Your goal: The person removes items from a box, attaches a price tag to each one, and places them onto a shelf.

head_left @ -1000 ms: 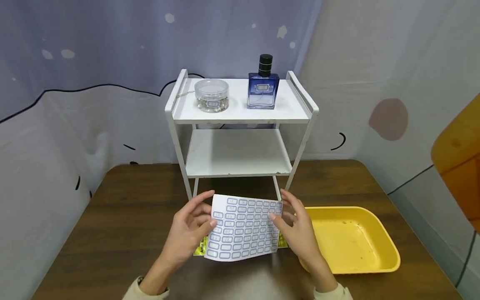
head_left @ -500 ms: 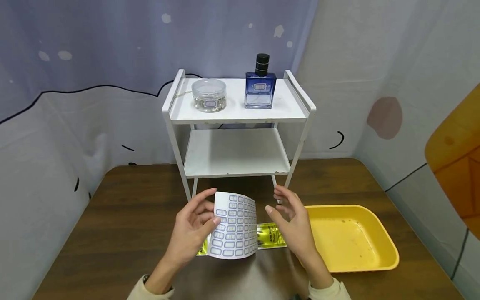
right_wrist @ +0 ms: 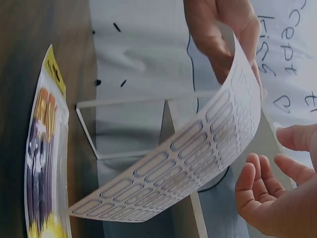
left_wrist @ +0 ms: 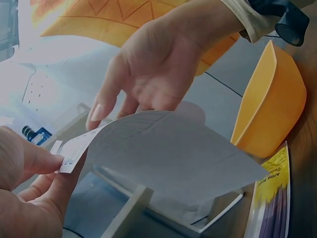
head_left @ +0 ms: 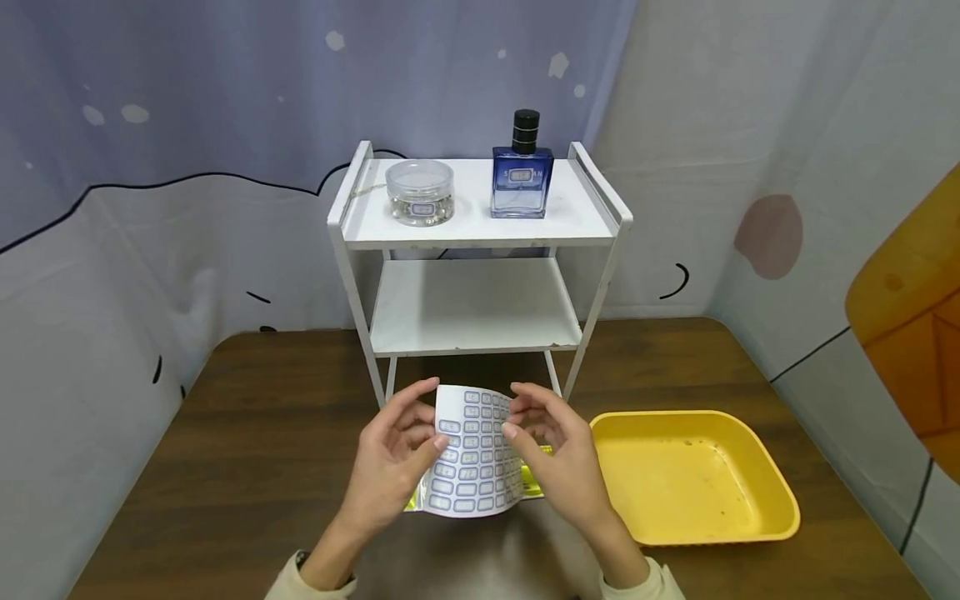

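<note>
A white sheet of blue-framed label stickers (head_left: 468, 458) stands tilted above the table, its far side curling backward. My left hand (head_left: 386, 458) pinches its left edge between thumb and fingers, as the left wrist view also shows. Close to the curled right edge is my right hand (head_left: 558, 458); in the right wrist view this hand (right_wrist: 277, 193) has loosely bent fingers, apart from the sheet. Behind the sheet lies a pack of paintbrushes (right_wrist: 47, 148) with a yellow label, mostly hidden in the head view.
A white tiered shelf (head_left: 476, 304) stands behind the hands. On its top are a clear round jar (head_left: 421, 193) and a blue perfume bottle (head_left: 521, 183), each bearing a small label. To the right, a yellow tray (head_left: 693, 492) rests on the brown table (head_left: 225, 467).
My right hand has let go of the sheet's right edge, which curled back and bared the brush pack. Since then, the right hand has moved left, nearer the sheet. My left hand keeps its pinch.
</note>
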Demonstrator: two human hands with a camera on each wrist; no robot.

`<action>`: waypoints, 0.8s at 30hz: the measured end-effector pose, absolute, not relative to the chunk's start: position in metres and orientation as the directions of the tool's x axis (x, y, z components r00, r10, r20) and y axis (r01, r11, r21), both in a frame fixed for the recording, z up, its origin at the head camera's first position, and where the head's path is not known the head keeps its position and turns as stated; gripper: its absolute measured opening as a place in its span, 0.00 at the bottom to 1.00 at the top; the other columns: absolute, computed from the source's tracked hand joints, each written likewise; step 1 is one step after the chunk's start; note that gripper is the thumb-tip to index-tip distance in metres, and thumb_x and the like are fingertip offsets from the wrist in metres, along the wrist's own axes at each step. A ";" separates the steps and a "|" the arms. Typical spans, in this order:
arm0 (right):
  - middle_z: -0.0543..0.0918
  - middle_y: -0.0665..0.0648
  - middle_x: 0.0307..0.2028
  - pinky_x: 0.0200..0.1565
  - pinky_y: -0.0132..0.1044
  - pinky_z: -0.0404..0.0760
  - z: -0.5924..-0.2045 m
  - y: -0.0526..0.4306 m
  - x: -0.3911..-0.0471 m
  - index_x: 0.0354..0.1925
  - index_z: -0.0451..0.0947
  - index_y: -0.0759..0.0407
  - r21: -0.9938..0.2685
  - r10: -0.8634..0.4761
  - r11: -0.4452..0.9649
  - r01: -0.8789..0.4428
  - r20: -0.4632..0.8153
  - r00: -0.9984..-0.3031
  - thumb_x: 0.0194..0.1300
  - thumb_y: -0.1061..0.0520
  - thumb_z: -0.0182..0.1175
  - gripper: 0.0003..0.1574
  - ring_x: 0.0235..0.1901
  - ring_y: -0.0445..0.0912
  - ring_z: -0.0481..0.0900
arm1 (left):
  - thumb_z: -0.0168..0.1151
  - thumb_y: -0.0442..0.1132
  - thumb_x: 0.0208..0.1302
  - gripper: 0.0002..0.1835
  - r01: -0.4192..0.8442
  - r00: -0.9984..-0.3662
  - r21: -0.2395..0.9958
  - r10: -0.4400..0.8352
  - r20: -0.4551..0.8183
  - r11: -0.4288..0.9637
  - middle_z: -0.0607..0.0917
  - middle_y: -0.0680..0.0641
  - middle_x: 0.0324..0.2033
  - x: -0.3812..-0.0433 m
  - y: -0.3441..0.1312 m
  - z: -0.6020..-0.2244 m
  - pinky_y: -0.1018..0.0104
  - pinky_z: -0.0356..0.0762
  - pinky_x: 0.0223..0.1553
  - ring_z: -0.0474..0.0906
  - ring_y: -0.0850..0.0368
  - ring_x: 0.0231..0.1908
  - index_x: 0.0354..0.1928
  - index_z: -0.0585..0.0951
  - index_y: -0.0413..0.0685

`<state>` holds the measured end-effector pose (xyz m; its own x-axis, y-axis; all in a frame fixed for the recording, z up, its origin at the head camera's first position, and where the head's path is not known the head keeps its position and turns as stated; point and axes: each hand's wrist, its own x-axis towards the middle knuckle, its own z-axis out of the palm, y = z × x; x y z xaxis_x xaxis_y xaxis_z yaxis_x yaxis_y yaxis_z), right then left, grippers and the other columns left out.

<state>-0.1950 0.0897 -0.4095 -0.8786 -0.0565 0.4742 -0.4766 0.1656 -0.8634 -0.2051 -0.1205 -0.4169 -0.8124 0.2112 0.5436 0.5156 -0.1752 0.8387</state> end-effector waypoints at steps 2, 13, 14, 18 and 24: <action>0.80 0.65 0.44 0.43 0.30 0.83 -0.409 0.086 -0.194 0.58 0.75 0.67 -0.858 -0.068 0.153 -0.490 0.485 -0.872 0.62 0.70 0.64 0.25 0.41 0.41 0.80 | 0.58 0.14 0.57 0.31 0.522 -0.807 0.834 0.211 0.551 -0.181 0.78 0.47 0.36 -0.205 -0.119 -0.417 0.68 0.85 0.32 0.84 0.64 0.35 0.65 0.67 0.26; 0.81 0.63 0.43 0.43 0.31 0.83 -0.407 0.070 -0.192 0.52 0.79 0.67 -0.837 -0.115 0.118 -0.535 0.523 -0.844 0.63 0.70 0.63 0.18 0.41 0.42 0.79 | 0.58 0.15 0.58 0.31 0.557 -0.792 0.817 0.201 0.577 -0.152 0.79 0.42 0.36 -0.204 -0.113 -0.420 0.65 0.86 0.30 0.83 0.65 0.35 0.65 0.67 0.27; 0.81 0.63 0.42 0.42 0.31 0.83 -0.407 0.069 -0.192 0.51 0.80 0.67 -0.835 -0.116 0.119 -0.537 0.525 -0.843 0.63 0.70 0.63 0.17 0.41 0.41 0.79 | 0.58 0.15 0.58 0.31 0.560 -0.791 0.815 0.199 0.579 -0.148 0.79 0.40 0.36 -0.204 -0.112 -0.420 0.65 0.86 0.30 0.83 0.65 0.35 0.65 0.68 0.27; 0.81 0.62 0.41 0.40 0.30 0.82 -0.407 0.066 -0.191 0.48 0.81 0.67 -0.833 -0.120 0.122 -0.540 0.528 -0.841 0.62 0.69 0.64 0.14 0.39 0.41 0.77 | 0.58 0.14 0.57 0.31 0.563 -0.790 0.813 0.194 0.582 -0.147 0.78 0.34 0.35 -0.203 -0.109 -0.419 0.63 0.86 0.30 0.83 0.65 0.34 0.65 0.68 0.28; 0.80 0.61 0.38 0.35 0.28 0.79 -0.407 0.061 -0.192 0.43 0.82 0.66 -0.835 -0.113 0.129 -0.535 0.524 -0.844 0.61 0.69 0.66 0.10 0.36 0.40 0.76 | 0.57 0.14 0.58 0.31 0.560 -0.795 0.819 0.200 0.573 -0.124 0.78 0.30 0.36 -0.202 -0.105 -0.419 0.63 0.87 0.30 0.83 0.65 0.36 0.65 0.68 0.29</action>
<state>-0.1920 0.0614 -0.4074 -0.8444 -0.1131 0.5236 -0.5350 0.1293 -0.8349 -0.2021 -0.1045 -0.4189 -0.7947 0.2002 0.5731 0.5597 -0.1237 0.8194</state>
